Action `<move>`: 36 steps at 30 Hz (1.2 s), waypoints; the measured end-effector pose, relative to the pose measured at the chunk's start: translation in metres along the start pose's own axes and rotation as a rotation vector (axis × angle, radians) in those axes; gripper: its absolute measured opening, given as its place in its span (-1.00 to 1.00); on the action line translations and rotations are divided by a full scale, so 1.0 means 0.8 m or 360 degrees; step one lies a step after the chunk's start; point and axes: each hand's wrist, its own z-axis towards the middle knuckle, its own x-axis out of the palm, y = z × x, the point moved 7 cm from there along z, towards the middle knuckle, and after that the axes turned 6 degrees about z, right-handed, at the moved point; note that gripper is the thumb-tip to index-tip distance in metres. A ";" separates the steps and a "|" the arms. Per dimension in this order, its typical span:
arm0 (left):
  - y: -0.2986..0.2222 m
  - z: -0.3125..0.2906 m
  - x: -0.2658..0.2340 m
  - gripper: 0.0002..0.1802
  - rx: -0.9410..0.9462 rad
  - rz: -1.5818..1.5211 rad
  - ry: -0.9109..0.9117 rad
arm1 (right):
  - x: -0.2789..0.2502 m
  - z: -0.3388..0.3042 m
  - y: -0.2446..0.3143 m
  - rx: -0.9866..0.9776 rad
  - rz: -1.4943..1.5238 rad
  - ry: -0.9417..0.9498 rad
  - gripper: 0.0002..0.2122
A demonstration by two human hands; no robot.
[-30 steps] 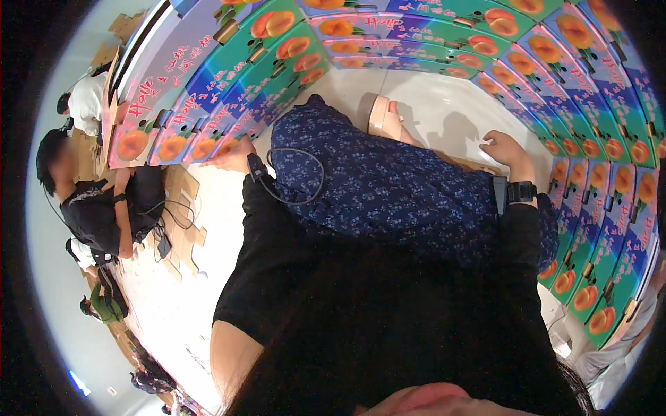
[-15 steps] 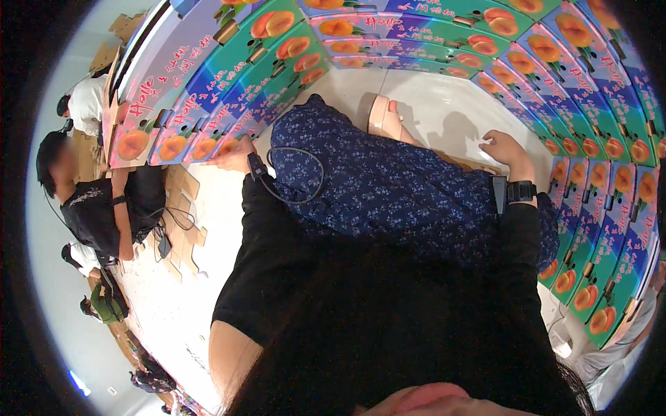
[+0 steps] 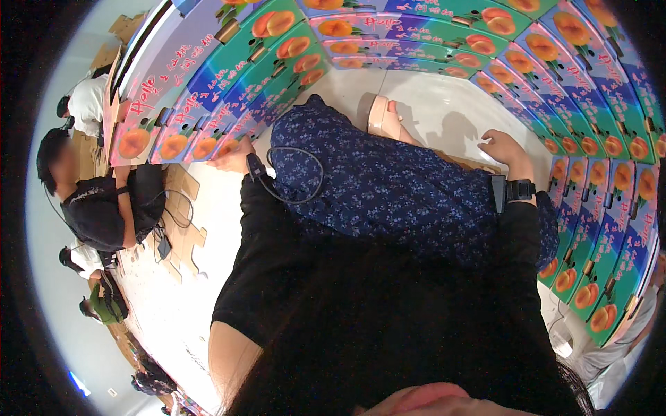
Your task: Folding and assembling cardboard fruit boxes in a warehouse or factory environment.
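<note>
Cardboard: beside the left box stack (image 3: 229,90) with the left hand (image 3: 232,157), grip impossible to tell; above the floor (image 3: 416,84) with the right hand (image 3: 508,151), half open, empty-looking. Seemingly pausing; for lifting a box, use 2 hands.

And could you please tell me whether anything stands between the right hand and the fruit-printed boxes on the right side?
Nothing visible does: between the right hand and the fruit-printed boxes on that side, only pale floor shows. This single view leaves their depth apart unclear.
</note>
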 end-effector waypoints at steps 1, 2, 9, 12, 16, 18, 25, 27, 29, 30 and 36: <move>0.003 0.000 0.001 0.43 -0.0002 -0.0001 0.0000 | 0.000 0.000 -0.001 0.0006 0.0000 -0.0004 -0.62; 0.002 -0.001 0.001 0.42 -0.0030 -0.0028 0.0043 | 0.000 0.000 -0.001 0.0007 0.0000 -0.0005 -0.62; 0.002 0.000 0.004 0.39 -0.0011 -0.0074 0.0067 | 0.002 0.000 -0.002 0.0000 0.0008 -0.0009 -0.63; 0.001 -0.001 0.002 0.38 0.0102 0.0003 -0.0002 | 0.002 0.000 -0.002 -0.0010 -0.0001 -0.0013 -0.63; 0.010 0.003 0.006 0.38 0.0127 0.0043 -0.0062 | 0.003 0.004 0.000 -0.0008 0.0021 0.0003 -0.63; 0.007 0.004 0.009 0.38 0.0179 -0.0067 -0.0135 | 0.002 0.003 -0.002 -0.0004 0.0011 -0.0011 -0.63; 0.004 0.000 0.009 0.38 0.0039 -0.0056 0.0128 | 0.001 0.004 -0.009 -0.0002 0.0026 -0.0029 -0.63; 0.013 0.003 0.014 0.42 0.0160 -0.0106 0.0023 | 0.000 0.002 -0.006 -0.0011 0.0023 -0.0029 -0.62; 0.031 0.002 0.023 0.44 0.0055 -0.0054 0.0016 | 0.000 0.001 -0.007 -0.0007 0.0016 -0.0031 -0.62; 0.044 0.005 0.021 0.46 -0.0052 0.0004 -0.0009 | 0.001 0.000 -0.004 -0.0030 0.0005 -0.0034 -0.62; 0.057 0.000 0.072 0.34 -0.0239 -0.1094 0.0680 | 0.004 0.001 -0.009 -0.0005 -0.0022 -0.0005 -0.62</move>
